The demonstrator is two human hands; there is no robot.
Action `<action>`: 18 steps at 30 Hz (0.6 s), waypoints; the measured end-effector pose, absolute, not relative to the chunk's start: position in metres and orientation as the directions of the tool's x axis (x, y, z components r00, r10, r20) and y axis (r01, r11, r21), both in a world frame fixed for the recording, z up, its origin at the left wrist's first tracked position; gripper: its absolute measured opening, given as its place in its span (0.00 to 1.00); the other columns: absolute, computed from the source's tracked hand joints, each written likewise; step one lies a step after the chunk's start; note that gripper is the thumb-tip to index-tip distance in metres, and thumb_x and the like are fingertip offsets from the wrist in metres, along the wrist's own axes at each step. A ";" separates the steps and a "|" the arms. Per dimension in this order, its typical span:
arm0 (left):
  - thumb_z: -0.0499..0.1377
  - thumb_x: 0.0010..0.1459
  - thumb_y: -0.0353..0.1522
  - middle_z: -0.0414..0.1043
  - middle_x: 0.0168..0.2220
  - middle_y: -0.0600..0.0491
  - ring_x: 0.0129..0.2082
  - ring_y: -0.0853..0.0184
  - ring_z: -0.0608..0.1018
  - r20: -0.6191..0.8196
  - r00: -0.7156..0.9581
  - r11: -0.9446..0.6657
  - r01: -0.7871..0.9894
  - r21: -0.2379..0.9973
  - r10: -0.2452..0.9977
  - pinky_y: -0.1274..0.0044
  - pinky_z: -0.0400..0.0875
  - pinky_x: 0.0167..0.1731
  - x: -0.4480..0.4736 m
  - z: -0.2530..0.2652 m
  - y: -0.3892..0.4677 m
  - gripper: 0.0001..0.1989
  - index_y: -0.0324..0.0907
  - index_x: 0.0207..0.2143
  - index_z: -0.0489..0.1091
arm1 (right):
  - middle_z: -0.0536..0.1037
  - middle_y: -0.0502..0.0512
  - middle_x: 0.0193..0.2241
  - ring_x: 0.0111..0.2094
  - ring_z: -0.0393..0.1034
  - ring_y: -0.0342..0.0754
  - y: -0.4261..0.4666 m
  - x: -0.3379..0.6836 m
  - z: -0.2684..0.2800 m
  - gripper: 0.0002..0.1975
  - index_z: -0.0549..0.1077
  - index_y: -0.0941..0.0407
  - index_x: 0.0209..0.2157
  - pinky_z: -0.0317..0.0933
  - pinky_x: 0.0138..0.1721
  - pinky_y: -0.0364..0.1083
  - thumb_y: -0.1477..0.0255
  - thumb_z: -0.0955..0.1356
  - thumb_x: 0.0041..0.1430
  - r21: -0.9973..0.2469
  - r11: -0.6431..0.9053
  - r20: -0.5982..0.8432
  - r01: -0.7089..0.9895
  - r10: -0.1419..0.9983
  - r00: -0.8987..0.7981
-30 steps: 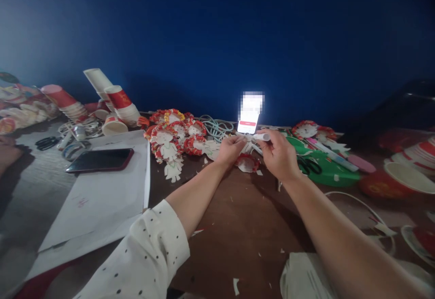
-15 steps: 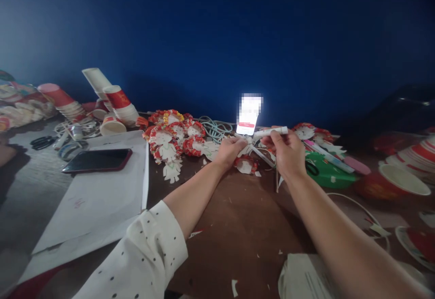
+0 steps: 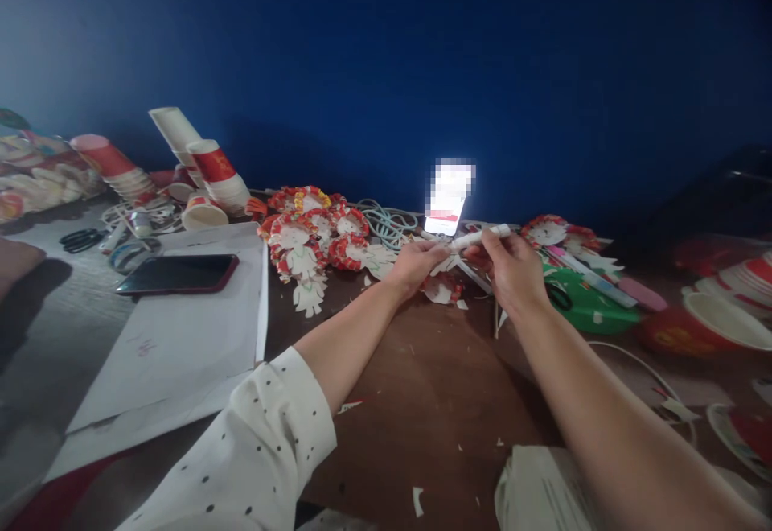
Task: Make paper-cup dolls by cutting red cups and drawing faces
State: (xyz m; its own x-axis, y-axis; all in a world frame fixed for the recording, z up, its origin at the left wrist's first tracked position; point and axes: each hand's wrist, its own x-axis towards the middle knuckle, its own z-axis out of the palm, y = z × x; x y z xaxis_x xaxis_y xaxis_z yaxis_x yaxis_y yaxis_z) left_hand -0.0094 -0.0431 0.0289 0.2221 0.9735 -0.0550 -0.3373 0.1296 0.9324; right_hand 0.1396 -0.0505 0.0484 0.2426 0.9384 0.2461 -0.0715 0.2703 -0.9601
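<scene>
Between thumb and fingers of my right hand (image 3: 512, 269) lies a white marker (image 3: 479, 237), pointing left and tilted slightly up at its right end. My left hand (image 3: 419, 264) is closed in a pinch at the marker's left end; the fingertips partly hide that end. Just beyond, a lit phone (image 3: 443, 217) leans upright, its screen partly blurred out. Under and beside my hands lie white paper cut-out figures with red ruffled rims (image 3: 443, 288), one right below the marker.
More cut-out figures (image 3: 307, 261) lie left. A dark phone (image 3: 181, 273) rests on white board (image 3: 181, 354), near scissors (image 3: 81, 240) and stacked paper cups (image 3: 220, 173). At right are a green piece (image 3: 594, 310), pens and a red cup (image 3: 681, 330). A person's hand (image 3: 18, 261) shows far left.
The marker's left end has come to my left fingers, which were apart from it or barely touching before. My view has shifted slightly.
</scene>
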 end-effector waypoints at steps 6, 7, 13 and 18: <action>0.64 0.46 0.37 0.69 0.20 0.54 0.20 0.73 0.69 -0.019 0.199 0.087 -0.337 0.938 0.980 0.80 0.62 0.23 -0.009 0.019 -0.039 0.12 0.35 0.28 0.74 | 0.77 0.52 0.28 0.28 0.74 0.47 -0.057 0.141 0.055 0.14 0.70 0.54 0.36 0.69 0.32 0.48 0.59 0.69 0.55 -0.851 0.399 0.461 0.342 0.880 0.119; 0.65 0.46 0.37 0.68 0.20 0.54 0.20 0.74 0.68 -0.012 0.195 0.075 -0.321 0.944 0.981 0.80 0.61 0.22 -0.009 0.019 -0.040 0.13 0.35 0.28 0.74 | 0.77 0.52 0.28 0.28 0.74 0.47 -0.058 0.141 0.056 0.13 0.69 0.54 0.36 0.68 0.32 0.48 0.59 0.68 0.56 -0.814 0.422 0.497 0.400 0.862 0.102; 0.65 0.46 0.40 0.67 0.18 0.55 0.17 0.73 0.67 0.011 0.182 0.039 -0.271 0.962 0.983 0.80 0.61 0.19 -0.008 0.026 -0.045 0.14 0.37 0.26 0.73 | 0.77 0.53 0.29 0.30 0.73 0.49 -0.059 0.146 0.053 0.10 0.68 0.53 0.37 0.67 0.36 0.51 0.63 0.67 0.57 -0.590 0.491 0.692 0.641 0.716 0.088; 0.65 0.45 0.40 0.68 0.19 0.55 0.19 0.73 0.68 0.031 0.172 0.023 -0.301 0.953 0.985 0.79 0.63 0.22 -0.007 0.024 -0.042 0.14 0.37 0.25 0.72 | 0.78 0.55 0.37 0.31 0.73 0.47 -0.060 0.147 0.060 0.11 0.66 0.53 0.41 0.68 0.36 0.49 0.62 0.65 0.60 -0.690 0.571 0.689 0.445 0.705 0.165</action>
